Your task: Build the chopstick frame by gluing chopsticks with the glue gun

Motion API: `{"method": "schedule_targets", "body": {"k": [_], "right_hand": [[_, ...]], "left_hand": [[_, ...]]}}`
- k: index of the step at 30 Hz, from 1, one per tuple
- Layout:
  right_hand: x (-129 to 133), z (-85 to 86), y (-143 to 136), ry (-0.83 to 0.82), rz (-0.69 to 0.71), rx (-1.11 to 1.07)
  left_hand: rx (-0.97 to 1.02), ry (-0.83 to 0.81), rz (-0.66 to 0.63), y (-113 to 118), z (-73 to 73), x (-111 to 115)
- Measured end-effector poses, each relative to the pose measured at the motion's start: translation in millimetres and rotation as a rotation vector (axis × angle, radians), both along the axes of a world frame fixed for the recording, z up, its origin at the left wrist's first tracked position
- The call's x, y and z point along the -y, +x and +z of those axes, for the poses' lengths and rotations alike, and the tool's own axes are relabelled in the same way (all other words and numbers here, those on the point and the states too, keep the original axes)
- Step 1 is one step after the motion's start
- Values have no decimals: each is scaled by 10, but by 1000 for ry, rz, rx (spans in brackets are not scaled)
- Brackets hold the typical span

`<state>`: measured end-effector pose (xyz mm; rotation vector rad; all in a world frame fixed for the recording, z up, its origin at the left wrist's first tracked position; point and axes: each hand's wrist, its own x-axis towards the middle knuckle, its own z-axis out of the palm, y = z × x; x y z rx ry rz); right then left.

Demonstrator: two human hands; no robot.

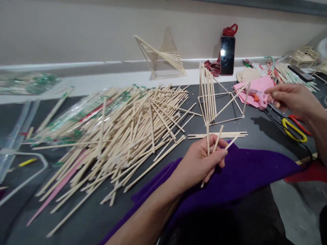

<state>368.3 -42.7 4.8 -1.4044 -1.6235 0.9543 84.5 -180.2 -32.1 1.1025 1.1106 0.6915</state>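
My left hand is closed around a few wooden chopsticks, which fan out above the fingers over the purple cloth. Off to the right, my right hand is held in the air with thumb and fingers drawn together; whether anything small is between them I cannot make out. Just below and left of those fingers, a pink glue gun lies on a pink sheet. Beyond my left hand stands a frame of joined chopsticks, with a short row of loose chopsticks before it.
A large heap of chopsticks and plastic-wrapped packs covers the table's left side. Against the wall stand a twisted stick model and a phone beside a red-capped bottle. Scissors with yellow and red handles lie at right.
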Motion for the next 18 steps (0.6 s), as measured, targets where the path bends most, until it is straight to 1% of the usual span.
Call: {"method": "schedule_targets", "body": {"k": [3, 4, 5, 7, 9, 11, 12, 15, 17, 18], "right_hand": [[-427, 163, -90, 173, -10, 137], [-580, 187, -155, 211, -37, 184], [-733, 195, -225, 215, -35, 221], [-1029, 178, -353, 199, -29, 303], [-1305, 134, -433, 176, -62, 422], [-1545, 91, -455, 155, -100, 511], [-1646, 76, -449, 136, -110, 593], [-1857, 73, -400, 67, -126, 855], [-1935, 101, -362, -3, -109, 932], [-1965, 122, -342, -41, -99, 933]], "left_hand": [[40, -47, 9, 30, -63, -23], [38, -57, 15, 33, -83, -31], [34, -65, 22, 30, -100, -39], [22, -84, 28, 13, -125, -49], [13, -120, 24, -10, -134, -51], [5, -165, 29, -26, -130, -47], [0, -181, 35, -31, -125, -43], [-14, -198, 52, -32, -105, -28], [-12, -218, 65, -30, -95, -20], [-10, -235, 72, -29, -91, -17]]}}
